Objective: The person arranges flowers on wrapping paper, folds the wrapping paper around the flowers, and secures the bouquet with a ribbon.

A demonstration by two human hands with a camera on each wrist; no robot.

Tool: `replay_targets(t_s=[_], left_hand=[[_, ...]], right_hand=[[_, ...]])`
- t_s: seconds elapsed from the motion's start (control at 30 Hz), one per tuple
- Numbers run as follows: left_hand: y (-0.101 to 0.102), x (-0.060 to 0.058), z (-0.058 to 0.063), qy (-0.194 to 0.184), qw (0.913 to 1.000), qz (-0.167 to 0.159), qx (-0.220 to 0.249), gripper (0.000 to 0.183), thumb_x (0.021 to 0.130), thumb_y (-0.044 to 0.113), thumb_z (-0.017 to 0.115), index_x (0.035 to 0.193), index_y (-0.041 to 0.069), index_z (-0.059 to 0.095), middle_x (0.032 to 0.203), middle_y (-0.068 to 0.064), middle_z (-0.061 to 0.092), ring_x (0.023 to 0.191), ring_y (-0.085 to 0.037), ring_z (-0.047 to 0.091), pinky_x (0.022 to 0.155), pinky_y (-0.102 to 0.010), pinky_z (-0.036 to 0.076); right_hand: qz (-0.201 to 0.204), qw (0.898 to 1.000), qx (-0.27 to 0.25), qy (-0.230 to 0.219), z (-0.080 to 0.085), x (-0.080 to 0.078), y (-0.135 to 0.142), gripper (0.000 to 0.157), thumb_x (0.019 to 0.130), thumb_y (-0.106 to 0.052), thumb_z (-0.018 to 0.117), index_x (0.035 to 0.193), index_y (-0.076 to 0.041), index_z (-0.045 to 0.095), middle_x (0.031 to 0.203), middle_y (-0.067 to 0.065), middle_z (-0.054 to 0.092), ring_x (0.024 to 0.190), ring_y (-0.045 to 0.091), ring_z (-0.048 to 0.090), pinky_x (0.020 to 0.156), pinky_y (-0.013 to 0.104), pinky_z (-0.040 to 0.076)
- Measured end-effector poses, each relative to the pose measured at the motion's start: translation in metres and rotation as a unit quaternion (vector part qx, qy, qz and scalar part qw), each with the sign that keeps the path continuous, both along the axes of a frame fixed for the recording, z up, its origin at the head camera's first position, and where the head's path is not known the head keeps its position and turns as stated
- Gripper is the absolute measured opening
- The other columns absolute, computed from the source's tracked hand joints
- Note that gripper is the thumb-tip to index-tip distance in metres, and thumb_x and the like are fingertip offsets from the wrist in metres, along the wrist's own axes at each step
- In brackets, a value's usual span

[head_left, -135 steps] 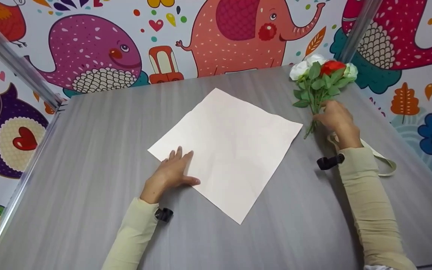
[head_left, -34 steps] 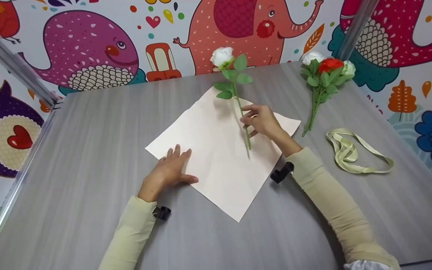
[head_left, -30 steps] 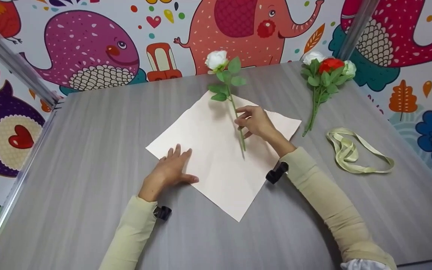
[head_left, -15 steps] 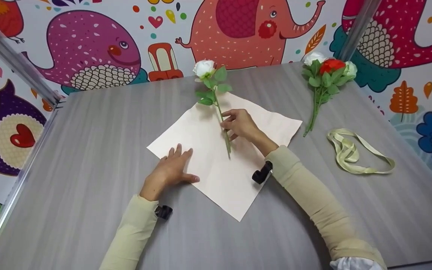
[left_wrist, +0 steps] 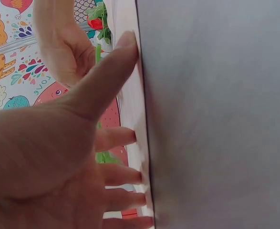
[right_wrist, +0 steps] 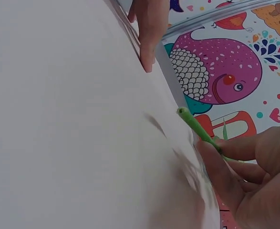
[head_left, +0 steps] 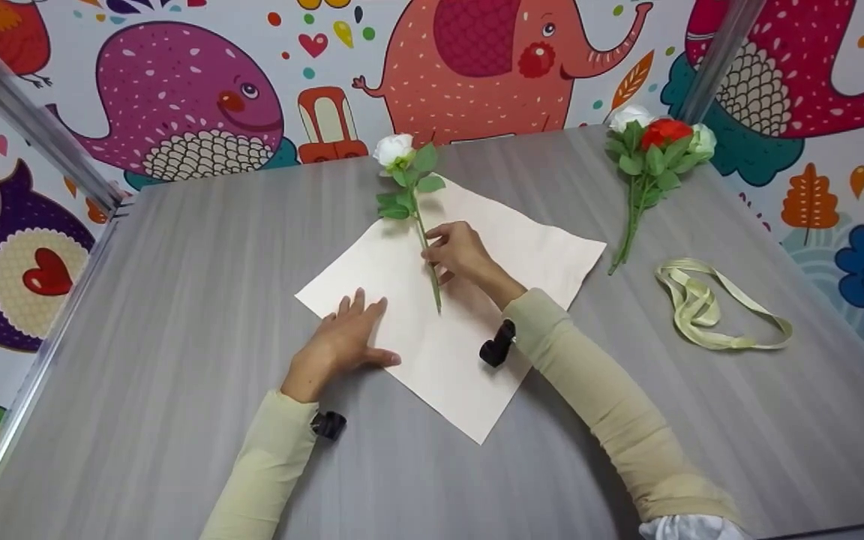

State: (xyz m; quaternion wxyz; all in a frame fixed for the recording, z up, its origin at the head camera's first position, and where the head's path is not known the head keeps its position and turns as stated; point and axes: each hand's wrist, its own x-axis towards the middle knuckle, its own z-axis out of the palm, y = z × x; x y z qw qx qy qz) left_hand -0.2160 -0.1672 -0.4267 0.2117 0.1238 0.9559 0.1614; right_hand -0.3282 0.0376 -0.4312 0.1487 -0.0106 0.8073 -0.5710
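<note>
A white artificial rose [head_left: 394, 150] with green leaves is pinched by its stem between the thumb and fingers of my right hand [head_left: 463, 255]. It slants over a pale pink sheet of paper [head_left: 439, 360], bloom toward the far wall. In the right wrist view the cut end of the green stem [right_wrist: 192, 123] pokes out past the fingertips, above the paper, its shadow below. My left hand [head_left: 338, 345] rests with spread fingers on the left edge of the sheet. The left wrist view shows its thumb [left_wrist: 116, 67] and fingers along that paper edge.
A small bunch of white and red artificial roses [head_left: 653, 154] lies at the back right of the grey table [head_left: 177, 360]. Nearer, a loose loop of pale green ribbon [head_left: 709, 330] lies on the right. Cartoon-printed walls [head_left: 342, 60] stand behind and at both sides.
My right hand has taken a white rose from the bunch and brought it left over the paper, lowering it toward the sheet. The left hand has stayed on the paper.
</note>
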Motion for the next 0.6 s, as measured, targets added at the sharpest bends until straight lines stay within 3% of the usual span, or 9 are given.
replay_targets(t_s=[0.3, 0.6], left_hand=[[0.000, -0.001, 0.000, 0.003, 1.0000, -0.001, -0.001, 0.095, 0.086, 0.041, 0.077, 0.158, 0.006, 0.026, 0.165, -0.031, 0.007, 0.153, -0.051, 0.008, 0.121, -0.065, 0.016], [0.000, 0.000, 0.000, 0.006, 1.0000, 0.002, -0.002, 0.095, 0.086, 0.041, 0.077, 0.158, 0.005, 0.027, 0.164, -0.032, 0.008, 0.153, -0.051, 0.008, 0.121, -0.065, 0.016]], right_hand=[[-0.007, 0.999, 0.042, -0.003, -0.005, -0.009, -0.010, 0.040, 0.090, -0.003, 0.069, 0.130, -0.001, 0.064, 0.088, 0.006, 0.066, 0.068, 0.011, 0.063, 0.049, 0.026, 0.057], [0.003, 0.994, 0.101, 0.034, -0.009, -0.009, -0.015, 0.038, 0.089, -0.005, 0.071, 0.127, 0.001, 0.066, 0.106, 0.019, 0.074, 0.065, 0.008, 0.060, 0.049, 0.018, 0.049]])
